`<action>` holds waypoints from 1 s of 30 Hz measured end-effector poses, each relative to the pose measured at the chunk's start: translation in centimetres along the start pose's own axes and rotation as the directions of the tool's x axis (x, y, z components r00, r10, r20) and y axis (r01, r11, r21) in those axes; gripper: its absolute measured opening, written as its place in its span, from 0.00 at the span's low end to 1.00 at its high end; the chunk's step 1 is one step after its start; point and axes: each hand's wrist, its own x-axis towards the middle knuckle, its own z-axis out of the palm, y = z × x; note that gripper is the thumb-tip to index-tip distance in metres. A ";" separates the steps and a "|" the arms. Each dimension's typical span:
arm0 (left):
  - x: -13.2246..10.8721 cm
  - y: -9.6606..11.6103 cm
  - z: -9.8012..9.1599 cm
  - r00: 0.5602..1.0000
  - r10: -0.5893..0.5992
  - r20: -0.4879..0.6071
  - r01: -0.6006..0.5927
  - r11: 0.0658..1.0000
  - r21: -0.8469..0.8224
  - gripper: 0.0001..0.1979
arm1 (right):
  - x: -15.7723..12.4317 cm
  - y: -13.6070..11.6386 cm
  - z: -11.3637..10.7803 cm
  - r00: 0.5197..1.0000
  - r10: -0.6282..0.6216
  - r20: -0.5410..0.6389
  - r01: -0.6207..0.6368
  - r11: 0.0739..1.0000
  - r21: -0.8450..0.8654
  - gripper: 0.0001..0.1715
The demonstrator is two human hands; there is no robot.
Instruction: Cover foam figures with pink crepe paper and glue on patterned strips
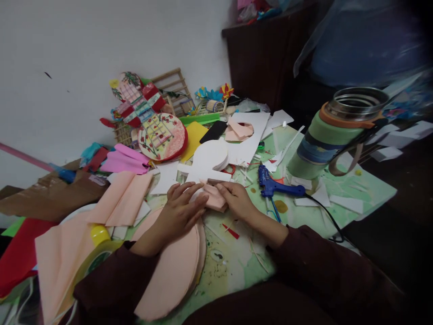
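Small peach piece (216,201), boxy, paper-covered, sits mid-view between the person's hands, just above the table's near part. Right hand (238,199) pinches its right side, thumb on top. Left hand (184,206) at its left, fingers stretched and slightly spread, fingertips at the edge; thumb hidden, so whether it grips is unclear.

Right behind the hands: white rounded cutout (210,155), next to white board pieces. Below and left, a large peach disc (174,271) lies partly under the left forearm. Red scrap (231,231) on the green, stained table (237,266), near the right wrist.

Right of the hands, blue glue gun (279,186), nozzle pointing away from the person, black cord trailing right. Green bottle (323,144) beyond it, uncapped, orange collar. Left side: folded peach paper (119,198), pink paper (126,159) behind it. Further back, yellow sheet (194,139), black flat object (213,132), decorated red-edged piece (162,135) near the wall. Dark cabinet (259,63) back right.
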 end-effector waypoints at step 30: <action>0.4 -0.6 0.3 0.998 -0.034 -0.052 0.027 0.991 -0.130 0.13 | -6.6 0.6 -11.4 0.983 -0.081 -0.167 -0.108 0.484 -0.868 0.27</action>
